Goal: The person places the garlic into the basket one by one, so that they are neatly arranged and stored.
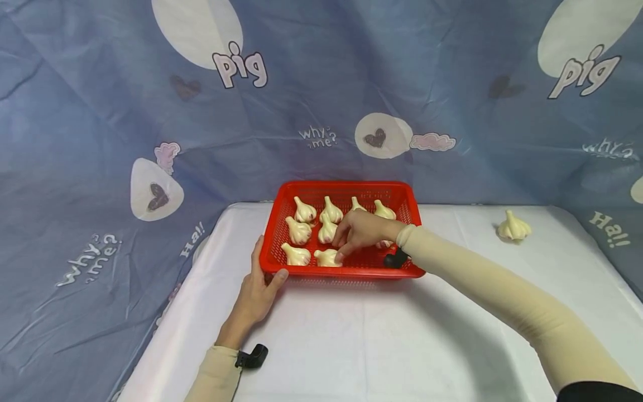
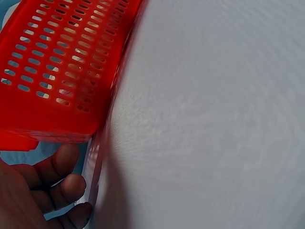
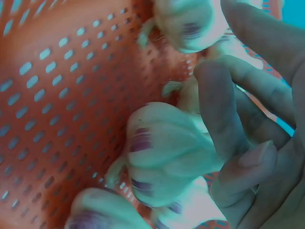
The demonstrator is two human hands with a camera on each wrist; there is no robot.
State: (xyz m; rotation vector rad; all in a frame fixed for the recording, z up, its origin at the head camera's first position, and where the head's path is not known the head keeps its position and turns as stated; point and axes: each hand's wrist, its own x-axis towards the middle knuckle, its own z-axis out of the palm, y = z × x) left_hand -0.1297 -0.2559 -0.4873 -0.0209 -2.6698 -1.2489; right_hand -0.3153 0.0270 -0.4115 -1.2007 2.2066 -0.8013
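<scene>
A red perforated basket holds several pale garlic bulbs in rough rows. My left hand grips its front left corner, thumb at the front rim and fingers along the left side. In the left wrist view, bent fingers show beside the red rim. My right hand reaches into the basket. Its thumb and curled index finger lie about a garlic bulb in the front row. The right wrist view shows this bulb beside thumb and fingertip, with another garlic bulb below.
One more garlic bulb lies alone on the white tabletop, right of the basket. A blue printed cloth hangs behind the table. My right forearm crosses over the basket's right rim.
</scene>
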